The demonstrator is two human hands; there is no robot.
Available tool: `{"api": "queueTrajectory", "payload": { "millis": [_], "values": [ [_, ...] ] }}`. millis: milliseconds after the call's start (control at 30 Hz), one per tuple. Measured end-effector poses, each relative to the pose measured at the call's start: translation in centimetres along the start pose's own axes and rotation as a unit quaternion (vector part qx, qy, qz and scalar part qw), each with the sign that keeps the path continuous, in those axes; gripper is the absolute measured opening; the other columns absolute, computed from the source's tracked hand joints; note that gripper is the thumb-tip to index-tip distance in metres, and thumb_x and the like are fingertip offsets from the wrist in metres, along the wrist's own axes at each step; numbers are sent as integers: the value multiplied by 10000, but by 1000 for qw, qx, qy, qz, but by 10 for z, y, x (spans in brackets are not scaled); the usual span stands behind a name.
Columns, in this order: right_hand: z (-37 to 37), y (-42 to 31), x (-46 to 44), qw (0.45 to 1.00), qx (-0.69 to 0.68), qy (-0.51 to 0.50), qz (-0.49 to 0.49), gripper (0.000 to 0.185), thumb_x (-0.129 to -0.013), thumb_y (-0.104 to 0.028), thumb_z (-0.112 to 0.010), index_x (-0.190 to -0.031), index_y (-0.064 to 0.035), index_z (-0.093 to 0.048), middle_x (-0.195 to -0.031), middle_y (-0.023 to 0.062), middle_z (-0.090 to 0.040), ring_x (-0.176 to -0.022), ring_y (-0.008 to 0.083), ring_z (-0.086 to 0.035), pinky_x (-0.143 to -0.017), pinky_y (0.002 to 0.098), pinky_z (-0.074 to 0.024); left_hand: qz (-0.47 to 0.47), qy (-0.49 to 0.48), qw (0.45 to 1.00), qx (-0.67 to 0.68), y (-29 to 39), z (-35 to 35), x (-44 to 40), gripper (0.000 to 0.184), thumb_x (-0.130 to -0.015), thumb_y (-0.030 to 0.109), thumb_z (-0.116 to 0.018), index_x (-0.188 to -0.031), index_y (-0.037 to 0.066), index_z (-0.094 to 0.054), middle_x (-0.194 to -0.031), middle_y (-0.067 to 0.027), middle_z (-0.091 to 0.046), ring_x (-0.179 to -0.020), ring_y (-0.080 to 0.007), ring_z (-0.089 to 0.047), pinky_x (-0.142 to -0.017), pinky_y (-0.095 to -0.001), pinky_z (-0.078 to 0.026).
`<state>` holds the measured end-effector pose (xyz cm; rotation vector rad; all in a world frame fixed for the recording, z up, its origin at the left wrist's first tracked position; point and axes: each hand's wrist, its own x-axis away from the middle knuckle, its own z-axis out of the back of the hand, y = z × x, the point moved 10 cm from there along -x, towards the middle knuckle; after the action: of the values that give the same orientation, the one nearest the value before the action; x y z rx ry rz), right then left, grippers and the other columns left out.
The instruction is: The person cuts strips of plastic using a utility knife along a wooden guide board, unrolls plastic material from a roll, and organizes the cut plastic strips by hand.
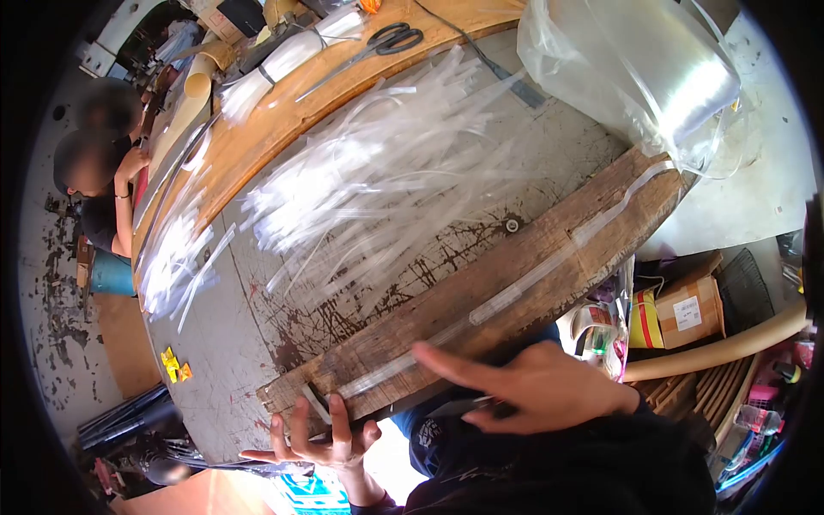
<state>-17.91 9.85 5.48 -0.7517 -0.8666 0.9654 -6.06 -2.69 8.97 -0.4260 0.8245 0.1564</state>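
Observation:
A long wooden board (429, 305) lies along the near edge of the table, with a clear plastic strip (549, 262) running along it. My left hand (322, 433) is at the board's left end, fingers spread, its fingertips touching the strip's end beside a small metal piece (316, 403). My right hand (532, 386) is over the board's near edge with the index finger stretched along the strip. Something dark, perhaps a blade, shows under the right palm; its grip is partly hidden. Beyond the board lies a large heap of clear strips (343, 172).
Black scissors (365, 56) and a tied strip bundle (287, 60) lie on the curved wooden edge (257, 163). A clear plastic roll (635, 69) stands at the far right. Yellow wrappers (176, 365) are at left. Two people (103, 163) are beyond the table. Boxes (687, 305) sit at lower right.

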Motion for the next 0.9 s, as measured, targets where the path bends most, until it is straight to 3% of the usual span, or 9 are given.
{"api": "queueTrajectory", "payload": {
  "millis": [233, 300, 400, 433, 533, 600, 733, 833, 900],
  "values": [
    [83, 37, 70, 969, 84, 230, -27, 724, -737, -76, -623, -1366, -186, -285, -1156, 59, -564, -665, 258, -646, -614, 313, -516, 2, -31, 1000, -6, 6, -8, 4, 453, -846, 557, -276, -1101, 236, -471, -1139, -76, -540, -1193, -351, -363, -1009, -650, 6],
    [96, 71, 93, 945, -23, 258, -199, 709, -714, -32, -639, -1344, -175, -346, -1053, 104, -620, -666, 175, -647, -634, 249, -494, 11, -49, 999, 18, 10, -10, 5, 491, -839, 552, -301, -1113, 177, -461, -1218, -89, -513, -1231, -375, -328, -1017, -628, 34],
    [114, 79, 113, 915, -18, 340, -216, 709, -724, -34, -636, -1353, -160, -333, -887, 108, -657, -653, 94, -606, -632, 214, -461, 81, -111, 990, 34, 14, -14, 2, 494, -837, 522, -341, -1109, 129, -467, -1257, -96, -489, -1262, -398, -280, -1017, -608, 71],
    [116, 80, 118, 909, -63, 364, -193, 699, -723, -49, -650, -1344, -75, -331, -660, 68, -601, -569, 91, -533, -622, 211, -438, 84, -116, 988, 60, 21, -15, -4, 478, -836, 479, -385, -1129, 110, -467, -1263, -107, -485, -1277, -412, -249, -1008, -607, 92],
    [116, 70, 129, 872, -261, 398, -116, 677, -725, -55, -649, -1314, 15, -320, -564, 16, -509, -527, 103, -473, -609, 211, -411, 64, -184, 976, 94, 52, -23, -17, 510, -840, 438, -403, -1208, 87, -445, -1282, -150, -453, -1285, -390, -248, -1000, -624, 98],
    [113, 70, 126, 869, -252, 412, -110, 607, -722, -47, -639, -1239, 47, -334, -683, 32, -512, -558, 112, -451, -581, 214, -385, 60, -219, 963, 148, 74, -28, -33, 533, -850, 463, -393, -1208, 73, -455, -1287, -154, -446, -1288, -347, -267, -1000, -628, 91],
    [102, 46, 115, 910, 50, 395, -117, 505, -724, -41, -645, -1126, 23, -348, -1011, 138, -463, -687, 175, -538, -608, 248, -431, -74, -299, 934, 182, 140, -38, -72, 594, -825, 523, -441, -1252, 110, -441, -1324, -161, -400, -1273, -322, -310, -1004, -632, -40],
    [91, 42, 103, 899, 154, 349, -214, 465, -762, -80, -640, -1127, 33, -375, -947, 213, -529, -735, 335, -589, -611, 370, -490, -101, -322, 905, 258, 164, -46, -95, 610, -783, 500, -516, -1278, 156, -428, -1346, -164, -366, -1260, -319, -331, -994, -619, -136],
    [88, 38, 98, 900, 179, 335, -215, 465, -762, -92, -644, -1126, 33, -384, -907, 207, -546, -709, 334, -594, -574, 364, -489, -88, -322, 892, 305, 169, -51, -108, 588, -732, 434, -600, -1262, 231, -449, -1346, -157, -364, -1253, -305, -341, -986, -597, -195]
  ]
}}
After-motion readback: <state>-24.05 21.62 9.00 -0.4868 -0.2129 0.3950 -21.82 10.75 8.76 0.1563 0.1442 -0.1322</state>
